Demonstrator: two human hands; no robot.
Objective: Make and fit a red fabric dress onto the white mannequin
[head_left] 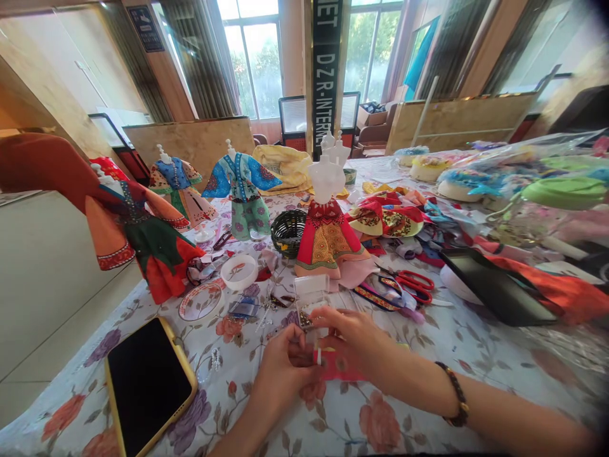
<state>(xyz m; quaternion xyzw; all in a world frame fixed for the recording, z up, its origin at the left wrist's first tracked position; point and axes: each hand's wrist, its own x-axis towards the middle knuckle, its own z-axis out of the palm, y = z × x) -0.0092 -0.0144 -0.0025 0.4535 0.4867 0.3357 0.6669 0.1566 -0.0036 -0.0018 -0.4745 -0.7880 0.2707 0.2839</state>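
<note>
At the front middle of the table, my left hand (284, 366) has its fingers curled together beside a small white piece, and what they pinch is too small to make out. My right hand (354, 346), with a beaded bracelet on its wrist, bends its fingers over an open clear box (311, 298) holding small metallic bits. Under the right hand lies a flat pink-red piece (345, 370), partly covered by the palm. Behind the box stands a white doll form (327, 181) in a red and gold skirt (330, 244).
A phone (150, 387) lies front left. Dressed doll forms (242, 184) stand at the back left beside a dark woven basket (288, 233). Red scissors (413, 282), fabric scraps and a black tray (497, 285) are on the right. A white ring (239, 273) sits left of the box.
</note>
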